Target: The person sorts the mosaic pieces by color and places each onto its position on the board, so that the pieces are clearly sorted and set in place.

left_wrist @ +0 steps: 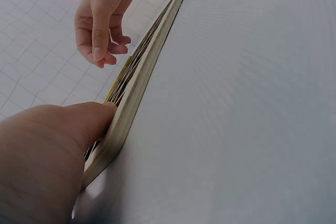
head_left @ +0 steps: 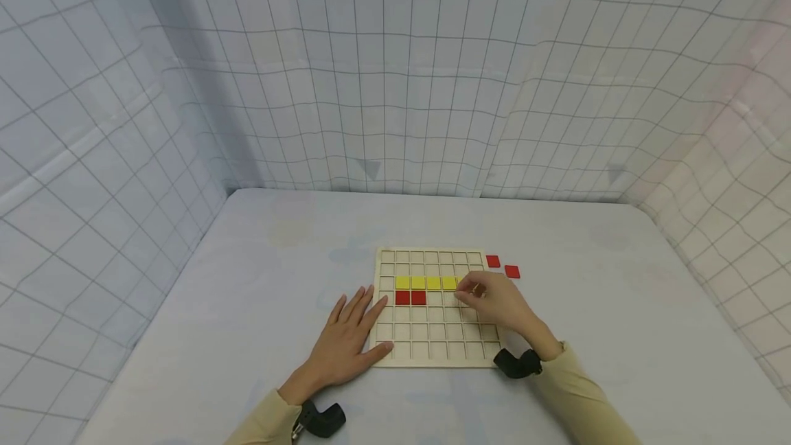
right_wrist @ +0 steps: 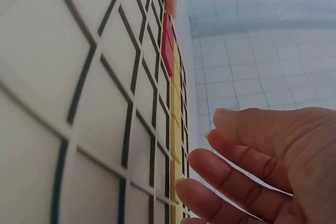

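A pale wooden grid board (head_left: 420, 351) lies on the table, with a row of several yellow square tiles (head_left: 426, 283) in its cells. Just below the row's left end, two red square tiles (head_left: 410, 298) fill adjoining cells. My left hand (head_left: 347, 343) lies spread at the board's left side, fingertips and thumb over the edge; the left wrist view shows the thumb (left_wrist: 97, 119) on the rim. Over the right part of the board hovers my right hand (head_left: 496, 299), fingers loosely bent by the yellow row's right end. No tile shows between thumb and fingers (right_wrist: 223, 174).
Two loose red tiles, one nearer (head_left: 512, 271) and one farther (head_left: 492, 261), lie beside the board's upper right corner. White table surface (head_left: 278, 259) surrounds the board. Grid-patterned curtains (head_left: 395, 88) stand behind and at both sides. Each wrist wears a black device (head_left: 518, 364).
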The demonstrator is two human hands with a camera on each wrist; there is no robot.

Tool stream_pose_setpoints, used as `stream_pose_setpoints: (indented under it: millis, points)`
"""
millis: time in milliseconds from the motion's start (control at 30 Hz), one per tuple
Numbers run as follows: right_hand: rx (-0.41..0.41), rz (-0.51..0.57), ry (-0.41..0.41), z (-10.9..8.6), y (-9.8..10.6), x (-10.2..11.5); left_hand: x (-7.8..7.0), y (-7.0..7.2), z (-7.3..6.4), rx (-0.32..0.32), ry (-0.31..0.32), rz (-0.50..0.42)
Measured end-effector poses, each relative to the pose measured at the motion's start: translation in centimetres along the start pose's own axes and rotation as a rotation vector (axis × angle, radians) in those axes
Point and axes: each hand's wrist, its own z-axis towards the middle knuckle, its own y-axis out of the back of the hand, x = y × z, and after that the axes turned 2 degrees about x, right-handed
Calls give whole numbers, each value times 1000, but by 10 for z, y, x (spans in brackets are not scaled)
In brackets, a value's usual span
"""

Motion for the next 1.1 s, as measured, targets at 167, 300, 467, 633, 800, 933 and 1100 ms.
stream_pose_setpoints:
  millis: [167,300,467,633,800,933,1100]
  points:
    - [-22,12,-48,-10,14,-17,-1,0,0,12,3,6]
    - [-30,-4,-108,-19,24,-30,-1,1,0,6,1,-3]
    - [-2,-29,-202,-28,32,-41,0,0,0,-8,-8,-4]
    - [53,-41,-293,-34,35,-47,1,-1,0,-11,-14,-3]
    - [85,-44,-348,-39,35,-49,1,0,1,4,-11,0]
    - [96,-40,-359,-41,35,-53,2,-1,0,9,-8,7]
    - [107,-50,-373,-43,36,-60,2,-1,0,11,-4,5]
